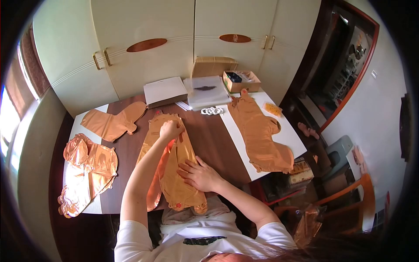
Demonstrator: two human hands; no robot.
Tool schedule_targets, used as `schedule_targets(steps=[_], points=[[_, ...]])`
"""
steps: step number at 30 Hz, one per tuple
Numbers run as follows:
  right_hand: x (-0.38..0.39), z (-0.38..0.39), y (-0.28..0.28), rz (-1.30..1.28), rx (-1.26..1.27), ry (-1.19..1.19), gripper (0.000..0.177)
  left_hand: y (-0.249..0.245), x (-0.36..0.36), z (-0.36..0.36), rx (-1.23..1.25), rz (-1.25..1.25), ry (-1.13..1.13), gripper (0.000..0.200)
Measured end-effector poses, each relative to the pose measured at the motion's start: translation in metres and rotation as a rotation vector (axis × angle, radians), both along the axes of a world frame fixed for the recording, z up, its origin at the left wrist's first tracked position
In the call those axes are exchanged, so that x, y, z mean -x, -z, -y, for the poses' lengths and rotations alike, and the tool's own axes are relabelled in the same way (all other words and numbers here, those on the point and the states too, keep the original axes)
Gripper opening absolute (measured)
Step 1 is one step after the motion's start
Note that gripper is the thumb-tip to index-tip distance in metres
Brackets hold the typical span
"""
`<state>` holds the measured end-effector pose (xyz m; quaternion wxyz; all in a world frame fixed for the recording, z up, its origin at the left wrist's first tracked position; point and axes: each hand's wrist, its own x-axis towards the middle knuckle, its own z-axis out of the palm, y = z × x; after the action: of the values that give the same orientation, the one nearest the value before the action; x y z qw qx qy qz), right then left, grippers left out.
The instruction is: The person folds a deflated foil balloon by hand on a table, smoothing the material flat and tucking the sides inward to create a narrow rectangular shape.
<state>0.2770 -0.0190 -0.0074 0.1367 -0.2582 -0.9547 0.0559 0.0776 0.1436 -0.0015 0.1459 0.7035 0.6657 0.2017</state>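
Observation:
Directly in front of me a flat copper-coloured foil balloon (184, 157) lies on the dark brown table, its near end reaching the edge by my body. My left hand (171, 130) is at the far part of it, fingers closed in a pinch on the foil. Lower down, my right hand (200, 175) rests flat on the foil with its fingers spread. Shinier, redder foil (156, 185) shows under my left forearm. Just beyond the balloon's far end sits a row of white rings (212, 111).
More foil balloons lie around: a flat one (114, 121) far left, a crumpled one (89, 170) near left, a large one (259, 139) on the right. At the back are a white box (165, 92), plastic sleeves (205, 99) and a wooden box (242, 83). A chair (369, 201) stands right.

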Motion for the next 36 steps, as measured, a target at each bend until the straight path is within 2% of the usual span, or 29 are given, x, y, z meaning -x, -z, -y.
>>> schedule_targets(steps=[1,7,10,11,14,15,21,24,27,33,36], points=[[0.000,0.000,0.001,-0.005,0.000,-0.001,0.044,0.000,0.000,0.000,-0.001,-0.023,0.000,0.031],[0.000,-0.002,0.003,-0.023,-0.007,-0.001,0.043,-0.006,-0.016,0.029,-0.489,-0.299,-0.007,0.034],[0.000,-0.001,0.000,0.000,-0.020,-0.005,0.043,-0.010,-0.024,0.056,-0.483,-0.304,0.274,0.030],[0.000,-0.001,0.003,-0.035,-0.043,-0.008,0.043,-0.009,-0.025,0.065,-0.412,-0.298,0.327,0.038],[0.000,-0.002,0.006,-0.086,-0.069,-0.018,0.042,-0.003,-0.026,0.078,-0.468,-0.380,0.344,0.047],[0.000,-0.001,0.003,-0.067,-0.047,-0.016,0.042,-0.006,-0.024,0.080,-0.293,-0.398,0.346,0.062],[0.000,-0.001,0.003,-0.095,-0.065,-0.009,0.039,-0.012,-0.018,0.074,-0.160,-0.426,0.326,0.099],[0.001,-0.001,0.002,-0.070,-0.039,-0.010,0.041,-0.019,-0.015,0.065,-0.073,-0.437,0.334,0.109],[0.000,-0.001,0.004,-0.054,-0.019,-0.010,0.041,-0.031,-0.012,0.048,0.015,-0.455,0.308,0.111],[0.000,-0.002,0.005,-0.061,-0.015,-0.011,0.041,-0.031,-0.007,0.032,0.011,-0.466,0.311,0.106],[0.000,-0.002,0.004,-0.045,0.002,-0.006,0.041,-0.011,-0.008,0.042,-0.217,-0.517,0.330,0.091]])
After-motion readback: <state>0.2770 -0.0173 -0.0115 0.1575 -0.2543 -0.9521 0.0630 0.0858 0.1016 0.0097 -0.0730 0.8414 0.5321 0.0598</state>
